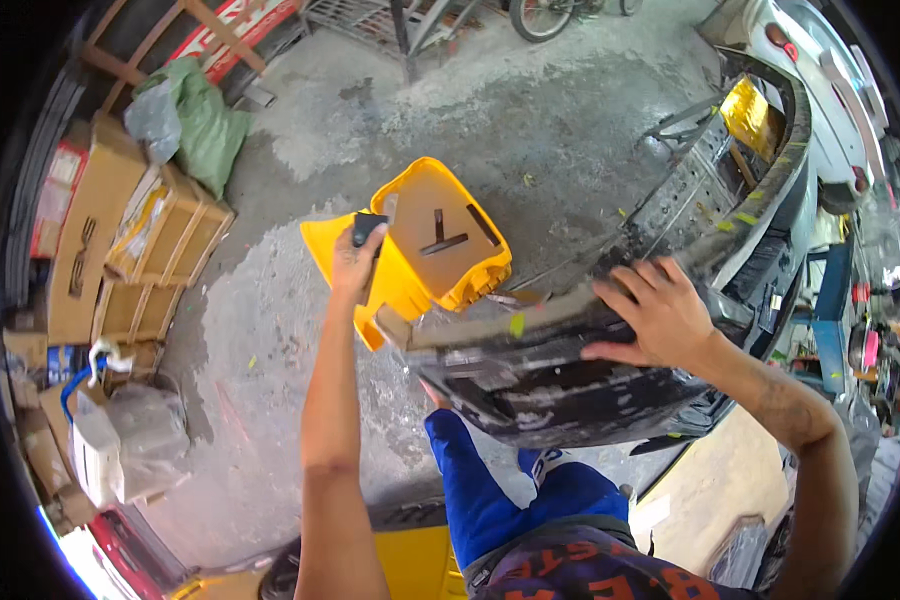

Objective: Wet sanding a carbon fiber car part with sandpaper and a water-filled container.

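Note:
My left hand [351, 265] is closed around a small black block [370, 226], a dark strip hanging below it. It is over the lid side of a yellow plastic bin [490, 262]. Inside the bin is murky brownish water [410, 215] with several dark strips [443, 244] in it. My right hand [660, 315] rests with spread fingers on the upper edge of a black car bumper [560, 385], whose surface is scuffed and has patchy grey marks. Bits of yellow-green tape [517, 324] stick to its edge.
Cardboard boxes [80, 250] and a green sack [205, 125] line the left side. A metal rack [370, 25] and a bicycle wheel [541, 15] stand at the back. Beyond the bumper's right end is a white car part [820, 130]. Wet patches mark the concrete floor [300, 110].

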